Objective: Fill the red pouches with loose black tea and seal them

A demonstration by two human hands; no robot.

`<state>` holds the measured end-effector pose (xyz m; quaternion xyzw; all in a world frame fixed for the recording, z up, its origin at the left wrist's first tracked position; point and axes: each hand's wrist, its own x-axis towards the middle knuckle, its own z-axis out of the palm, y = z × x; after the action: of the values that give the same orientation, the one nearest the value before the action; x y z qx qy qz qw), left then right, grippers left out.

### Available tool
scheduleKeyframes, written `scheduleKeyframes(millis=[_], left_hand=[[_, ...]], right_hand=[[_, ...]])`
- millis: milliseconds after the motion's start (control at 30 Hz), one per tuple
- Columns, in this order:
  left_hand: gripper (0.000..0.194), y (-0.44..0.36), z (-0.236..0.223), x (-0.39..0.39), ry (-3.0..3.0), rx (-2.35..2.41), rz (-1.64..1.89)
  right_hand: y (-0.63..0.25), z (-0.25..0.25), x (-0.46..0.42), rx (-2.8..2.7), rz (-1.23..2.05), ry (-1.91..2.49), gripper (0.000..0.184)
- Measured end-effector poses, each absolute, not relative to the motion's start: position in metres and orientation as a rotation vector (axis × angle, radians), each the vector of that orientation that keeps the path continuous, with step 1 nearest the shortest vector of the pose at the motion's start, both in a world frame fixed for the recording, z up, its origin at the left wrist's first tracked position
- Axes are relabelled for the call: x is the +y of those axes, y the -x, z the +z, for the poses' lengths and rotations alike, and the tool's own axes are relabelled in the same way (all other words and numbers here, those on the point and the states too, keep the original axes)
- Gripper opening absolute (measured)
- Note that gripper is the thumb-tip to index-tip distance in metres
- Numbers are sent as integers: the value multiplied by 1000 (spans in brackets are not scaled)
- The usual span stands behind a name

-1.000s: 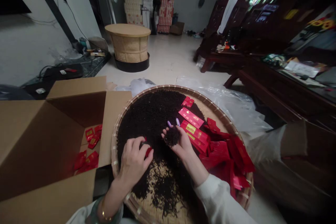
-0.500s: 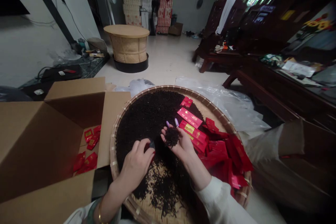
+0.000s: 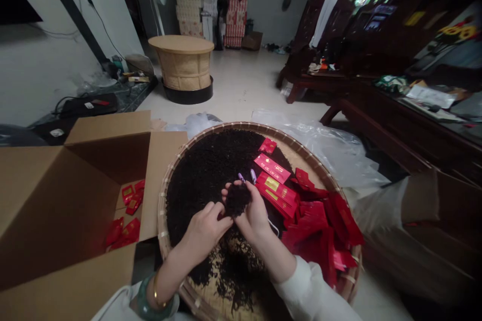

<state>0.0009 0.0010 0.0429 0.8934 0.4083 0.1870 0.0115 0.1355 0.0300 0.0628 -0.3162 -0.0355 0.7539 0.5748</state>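
Note:
My right hand (image 3: pixel 253 213) is cupped, palm up, around a clump of dark dried tea leaves (image 3: pixel 238 199). Close against the clump, my left hand (image 3: pixel 207 228) has thumb and fingers pinched together; whatever sits in the pinch is hidden. Both hands are over a round bamboo tray (image 3: pixel 163 210), whose left and far part carries a broad layer of the same dark leaves (image 3: pixel 203 168). Red foil packets (image 3: pixel 320 223) are heaped on the tray's right side, with a pink-red packet (image 3: pixel 271 168) lying flat nearby. Two slim purple-white things (image 3: pixel 253 176) show just past my right fingertips.
Left of the tray stands an open cardboard box (image 3: pixel 165 180) with several small red packets (image 3: pixel 130 230) inside. Clear plastic sheeting (image 3: pixel 301 133) lies on the floor behind. A round drum-shaped table (image 3: pixel 184 62) stands farther off; dark wooden furniture (image 3: pixel 361 110) lines the right.
My right hand has moved slightly left with its tea leaves. My left hand has come right to meet it, and the small dark thing seen at its fingertips is now hidden.

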Motion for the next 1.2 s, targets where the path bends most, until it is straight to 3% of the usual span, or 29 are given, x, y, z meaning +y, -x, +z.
scheduleKeyframes(millis=[333, 500, 700, 900, 1067, 1200], left_hand=[[19, 6, 36, 6, -2654, 1226, 826], [20, 7, 38, 8, -2652, 1251, 841], [23, 9, 41, 7, -2673, 1227, 871], [18, 9, 40, 6, -2637, 1240, 875], [20, 9, 38, 6, -2647, 1236, 876], [19, 13, 39, 7, -2660, 1213, 904]], right_hand=[[-132, 65, 25, -389, 1631, 715, 13], [-136, 58, 23, -694, 1511, 774, 33], [-145, 47, 20, -1235, 1259, 1013, 38], [-158, 49, 20, -1482, 1300, 991, 54], [-157, 53, 17, -1446, 1364, 918, 49], [-165, 60, 15, -1495, 1199, 968, 47]])
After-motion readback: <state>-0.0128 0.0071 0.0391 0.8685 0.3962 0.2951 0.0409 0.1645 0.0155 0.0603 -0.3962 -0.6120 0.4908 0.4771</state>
